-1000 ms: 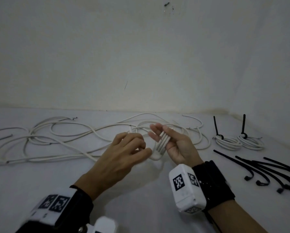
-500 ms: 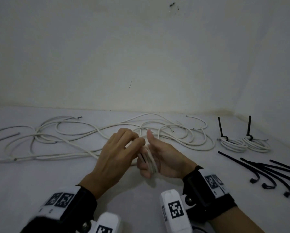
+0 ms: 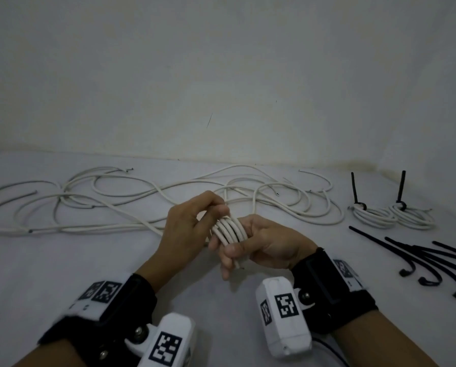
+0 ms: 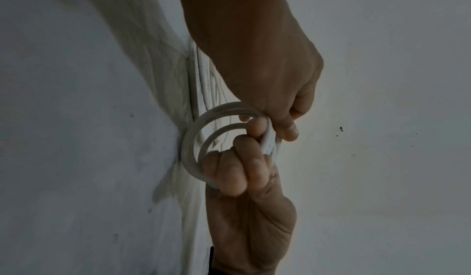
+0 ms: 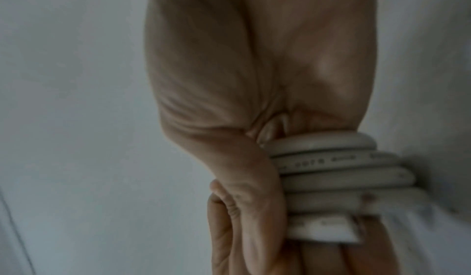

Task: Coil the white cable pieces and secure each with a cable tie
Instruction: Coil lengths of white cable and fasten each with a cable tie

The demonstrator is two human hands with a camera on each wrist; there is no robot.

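The right hand (image 3: 263, 242) had its fingers wound with several turns of white cable (image 3: 229, 230), thumb clamping them; the left hand (image 3: 192, 223) pinched the strand at the top of the coil. Winding looked nearly finished, so next the coil would need a black tie (image 3: 406, 250). Half a second before, fewer turns showed and both hands sat lower.
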